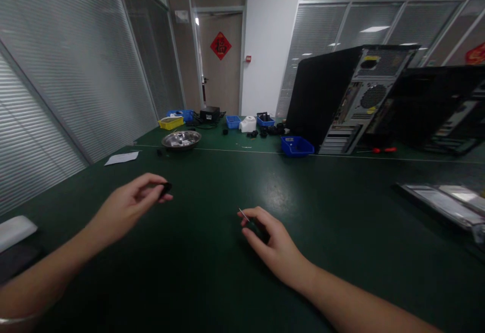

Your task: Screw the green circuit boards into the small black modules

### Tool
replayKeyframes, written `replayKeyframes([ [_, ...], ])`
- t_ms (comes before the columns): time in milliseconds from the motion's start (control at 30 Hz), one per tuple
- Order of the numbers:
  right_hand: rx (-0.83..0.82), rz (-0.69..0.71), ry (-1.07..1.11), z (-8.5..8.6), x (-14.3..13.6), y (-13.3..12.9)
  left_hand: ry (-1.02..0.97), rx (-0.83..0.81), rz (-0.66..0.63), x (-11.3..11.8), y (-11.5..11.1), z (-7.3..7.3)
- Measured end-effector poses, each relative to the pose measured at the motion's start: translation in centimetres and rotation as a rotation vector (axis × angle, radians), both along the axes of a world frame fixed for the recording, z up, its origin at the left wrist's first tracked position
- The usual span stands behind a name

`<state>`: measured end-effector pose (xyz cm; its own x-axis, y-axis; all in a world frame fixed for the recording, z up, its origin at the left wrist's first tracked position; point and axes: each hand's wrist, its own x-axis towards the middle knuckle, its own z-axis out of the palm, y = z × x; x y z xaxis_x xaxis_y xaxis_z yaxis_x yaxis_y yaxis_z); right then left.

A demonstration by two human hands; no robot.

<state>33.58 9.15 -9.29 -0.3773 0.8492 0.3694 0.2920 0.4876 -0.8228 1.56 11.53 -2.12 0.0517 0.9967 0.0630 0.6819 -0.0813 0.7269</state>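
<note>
My left hand (131,204) is raised over the dark green table (204,196), pinching a small black piece (165,188) between thumb and fingers. What kind of piece it is cannot be made out. On the right, my right hand (271,239) is closed around a small screwdriver (244,216). Its thin metal shaft points up and to the left past my fingertips, and the dark handle is mostly hidden in my palm. The two hands are well apart, and neither held thing touches the other.
A steel dish (181,140) with small parts stands at the back left, near a paper slip (122,158). Blue bin (297,146), white device (248,124) and black computer case (326,90) stand farther back. Flat metal-looking units (443,201) lie at right, a white object (15,232) at left.
</note>
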Motion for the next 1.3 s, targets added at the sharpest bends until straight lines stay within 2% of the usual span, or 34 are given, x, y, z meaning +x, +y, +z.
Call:
replayKeyframes([
  [67,-0.025,-0.017,0.024,-0.1,0.1,0.0,-0.303,-0.101,-0.146,4.2,0.4,-0.9],
  [133,-0.049,-0.039,0.054,-0.3,0.2,0.0,-0.448,-0.177,-0.216,7.6,0.8,-2.1],
  [200,-0.077,-0.063,0.085,-0.6,0.3,0.1,-0.57,-0.211,-0.256,9.8,1.1,-3.4],
  [267,-0.11,-0.08,0.111,-0.9,0.4,0.3,-0.664,-0.257,-0.272,10.9,1.4,-4.9],
  [400,-0.169,-0.067,0.134,-1.2,0.4,0.7,-0.786,-0.389,-0.283,10.7,1.7,-7.2],
  [533,-0.194,-0.011,0.082,-0.6,0.2,0.9,-0.898,-0.456,-0.284,10.1,1.9,-8.1],
  [767,-0.16,0.052,0.027,-0.1,0.2,1.2,-0.975,-0.508,-0.239,10.2,2.3,-8.5],
  [967,-0.185,0.034,0.006,0.3,0.0,1.0,-1.011,-0.481,-0.206,10.3,2.0,-8.1],
  [1300,-0.158,0.021,-0.018,0.5,0.0,1.0,-0.932,-0.46,-0.231,10.2,1.7,-7.9],
])
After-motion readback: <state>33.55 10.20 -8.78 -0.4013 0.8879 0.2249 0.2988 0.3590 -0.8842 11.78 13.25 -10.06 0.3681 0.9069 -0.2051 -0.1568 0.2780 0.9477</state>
